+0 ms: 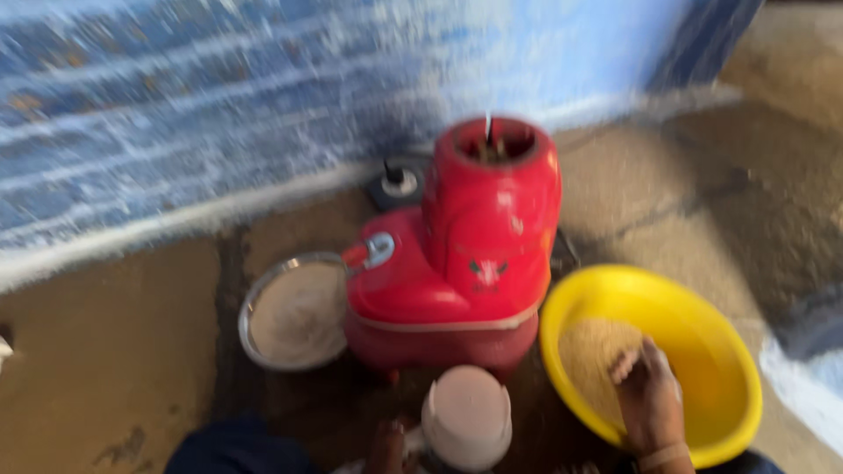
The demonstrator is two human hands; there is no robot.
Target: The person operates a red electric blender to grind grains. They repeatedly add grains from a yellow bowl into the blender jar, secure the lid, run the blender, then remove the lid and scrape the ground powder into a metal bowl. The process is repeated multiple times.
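A pile of pale grain [597, 351] is being touched by the right hand [648, 399], which is being reached into a yellow basin [702, 333] on the floor. The fingers [625, 364] are being curled loosely over the near edge of the grain; whether any grain is being gripped cannot be told, since the view is blurred. A light band is being worn on the right wrist.

A small pale cup [467, 417] is being held by the left hand [391, 443] low in the view, just in front of a red mill [470, 254]. Only part of that hand is being shown, at the cup's left side, with the fingers seemingly being closed on it. The cup's top is being shown as a flat, pale pinkish surface.

The mill is being shown upright between two vessels: the basin is touching or nearly touching its right side, and a round steel bowl [294, 312] filled with whitish flour is being tucked under its spout on the left. The hopper at the top of the mill is being shown open, with a thin rod sticking up from it. A dark plug or socket [399, 183] is lying behind the mill, near a blue painted wall [219, 105]. The floor [105, 351] is being shown as bare brown earth.
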